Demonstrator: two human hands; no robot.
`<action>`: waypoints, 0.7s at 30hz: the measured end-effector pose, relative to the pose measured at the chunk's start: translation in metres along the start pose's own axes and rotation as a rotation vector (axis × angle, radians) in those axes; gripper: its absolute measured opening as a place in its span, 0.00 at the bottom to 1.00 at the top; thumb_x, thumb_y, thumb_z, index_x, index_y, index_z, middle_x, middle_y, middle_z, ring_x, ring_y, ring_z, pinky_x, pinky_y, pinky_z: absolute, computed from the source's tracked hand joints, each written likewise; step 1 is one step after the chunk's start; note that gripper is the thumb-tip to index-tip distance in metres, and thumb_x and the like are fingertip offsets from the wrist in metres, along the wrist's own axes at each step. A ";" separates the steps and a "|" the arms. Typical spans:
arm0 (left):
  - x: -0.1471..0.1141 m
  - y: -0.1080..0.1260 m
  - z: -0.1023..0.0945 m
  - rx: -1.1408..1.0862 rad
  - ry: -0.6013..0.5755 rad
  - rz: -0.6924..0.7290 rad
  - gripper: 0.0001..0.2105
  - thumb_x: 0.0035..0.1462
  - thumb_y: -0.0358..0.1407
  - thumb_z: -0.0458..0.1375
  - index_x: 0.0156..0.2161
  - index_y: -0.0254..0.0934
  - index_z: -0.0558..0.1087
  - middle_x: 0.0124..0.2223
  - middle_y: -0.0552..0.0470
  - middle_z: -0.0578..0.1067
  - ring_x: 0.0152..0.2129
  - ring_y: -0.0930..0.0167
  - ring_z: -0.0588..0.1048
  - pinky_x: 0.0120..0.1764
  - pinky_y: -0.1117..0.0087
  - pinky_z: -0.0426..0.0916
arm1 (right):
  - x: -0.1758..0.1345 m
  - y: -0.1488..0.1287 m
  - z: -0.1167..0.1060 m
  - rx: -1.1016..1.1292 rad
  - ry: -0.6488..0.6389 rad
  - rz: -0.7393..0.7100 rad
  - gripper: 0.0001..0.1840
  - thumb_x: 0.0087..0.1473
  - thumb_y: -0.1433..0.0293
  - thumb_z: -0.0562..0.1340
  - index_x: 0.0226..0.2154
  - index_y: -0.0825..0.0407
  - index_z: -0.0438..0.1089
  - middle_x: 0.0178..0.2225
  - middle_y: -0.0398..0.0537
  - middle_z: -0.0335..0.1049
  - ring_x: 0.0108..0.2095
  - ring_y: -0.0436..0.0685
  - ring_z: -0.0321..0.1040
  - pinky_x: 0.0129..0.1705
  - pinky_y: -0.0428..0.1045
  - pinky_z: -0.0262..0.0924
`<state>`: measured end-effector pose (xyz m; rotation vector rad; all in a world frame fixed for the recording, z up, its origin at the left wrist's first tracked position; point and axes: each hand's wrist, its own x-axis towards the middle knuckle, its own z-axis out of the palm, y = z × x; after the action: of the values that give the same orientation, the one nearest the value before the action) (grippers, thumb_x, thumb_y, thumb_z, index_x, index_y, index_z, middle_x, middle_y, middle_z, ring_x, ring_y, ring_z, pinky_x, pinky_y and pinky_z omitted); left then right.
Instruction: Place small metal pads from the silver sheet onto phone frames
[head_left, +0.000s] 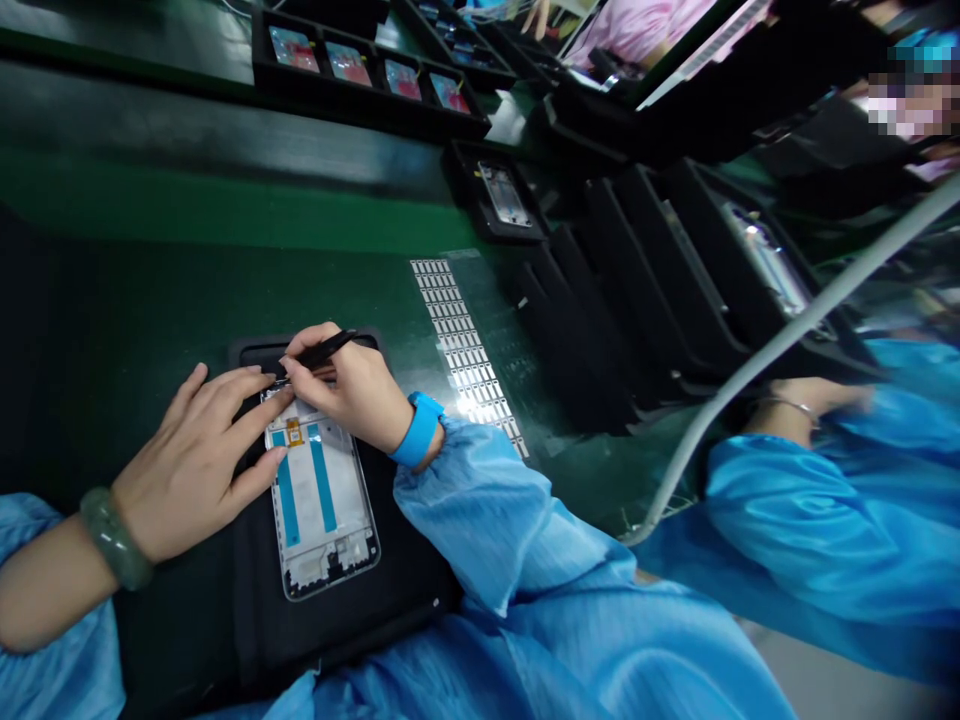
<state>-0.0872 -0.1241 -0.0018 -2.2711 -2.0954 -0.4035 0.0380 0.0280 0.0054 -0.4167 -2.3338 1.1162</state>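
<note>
A phone frame (339, 500) with two blue adhesive strips and a small orange flex piece (295, 432) lies in a black foam tray (405, 570). My left hand (202, 445) is open, its fingers spread over the frame's left side, with fingertips at the frame's upper end. My right hand (349, 390) is closed around dark tweezers (328, 348), whose tip points down at the top of the frame near my left fingertips. What lies right at the tip is hidden by my fingers.
Right of the tray lies a sheet of small white labels (465, 345). Behind it, a black tray (499, 195) holds another phone frame. Stacked black trays (637, 280) lean at the right, near a grey cable (787, 345) and a co-worker's blue sleeve (810, 500).
</note>
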 end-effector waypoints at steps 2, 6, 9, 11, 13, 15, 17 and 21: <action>0.001 -0.001 -0.001 -0.009 -0.005 -0.006 0.23 0.58 0.42 0.49 0.57 0.35 0.62 0.55 0.39 0.64 0.54 0.56 0.62 0.59 0.45 0.50 | 0.001 -0.001 0.001 -0.020 0.010 -0.010 0.05 0.57 0.68 0.56 0.36 0.52 0.62 0.34 0.44 0.69 0.33 0.48 0.69 0.37 0.44 0.66; 0.004 -0.001 -0.003 -0.020 -0.012 -0.016 0.23 0.58 0.43 0.49 0.56 0.35 0.63 0.54 0.40 0.65 0.53 0.55 0.63 0.59 0.45 0.50 | 0.003 -0.001 0.003 -0.060 0.036 0.016 0.07 0.56 0.67 0.55 0.38 0.52 0.61 0.33 0.43 0.68 0.32 0.48 0.69 0.35 0.44 0.66; 0.004 -0.001 -0.004 -0.012 -0.011 -0.019 0.23 0.58 0.43 0.49 0.56 0.35 0.63 0.53 0.40 0.65 0.53 0.56 0.64 0.59 0.45 0.50 | 0.002 0.002 0.002 -0.076 0.067 0.024 0.07 0.56 0.68 0.55 0.38 0.52 0.60 0.33 0.43 0.69 0.32 0.48 0.69 0.36 0.45 0.66; 0.004 -0.001 -0.003 -0.011 -0.010 -0.016 0.22 0.58 0.42 0.48 0.56 0.35 0.63 0.54 0.40 0.65 0.53 0.56 0.64 0.59 0.45 0.50 | 0.001 0.004 0.000 -0.081 0.089 0.030 0.07 0.56 0.68 0.55 0.38 0.52 0.60 0.34 0.44 0.69 0.32 0.48 0.69 0.36 0.45 0.66; 0.003 -0.001 -0.003 -0.009 -0.007 -0.008 0.22 0.58 0.42 0.48 0.56 0.35 0.63 0.54 0.40 0.65 0.53 0.56 0.63 0.59 0.45 0.49 | 0.000 0.004 -0.002 -0.069 0.100 0.037 0.07 0.56 0.68 0.55 0.38 0.52 0.60 0.34 0.43 0.69 0.31 0.48 0.69 0.35 0.44 0.66; 0.003 -0.001 -0.002 -0.001 -0.002 -0.002 0.23 0.58 0.42 0.48 0.56 0.34 0.62 0.54 0.39 0.65 0.53 0.56 0.63 0.59 0.45 0.50 | 0.000 0.003 -0.002 -0.058 0.107 0.036 0.06 0.56 0.69 0.56 0.37 0.52 0.60 0.34 0.43 0.69 0.31 0.47 0.69 0.34 0.44 0.66; 0.003 -0.001 -0.002 0.008 0.002 0.002 0.23 0.59 0.42 0.48 0.56 0.34 0.62 0.53 0.39 0.65 0.53 0.56 0.64 0.59 0.45 0.50 | 0.000 0.002 -0.002 -0.083 0.090 0.010 0.05 0.55 0.69 0.56 0.36 0.52 0.61 0.33 0.43 0.69 0.30 0.47 0.69 0.34 0.43 0.66; 0.005 0.002 -0.006 0.041 0.011 0.009 0.22 0.58 0.42 0.48 0.53 0.32 0.65 0.52 0.38 0.67 0.52 0.55 0.65 0.59 0.45 0.49 | 0.000 -0.002 0.002 -0.223 0.006 -0.153 0.04 0.57 0.72 0.52 0.36 0.53 0.62 0.34 0.46 0.69 0.35 0.50 0.69 0.39 0.46 0.64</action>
<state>-0.0862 -0.1204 0.0051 -2.2502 -2.0675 -0.3689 0.0367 0.0251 0.0058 -0.3138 -2.4479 0.7857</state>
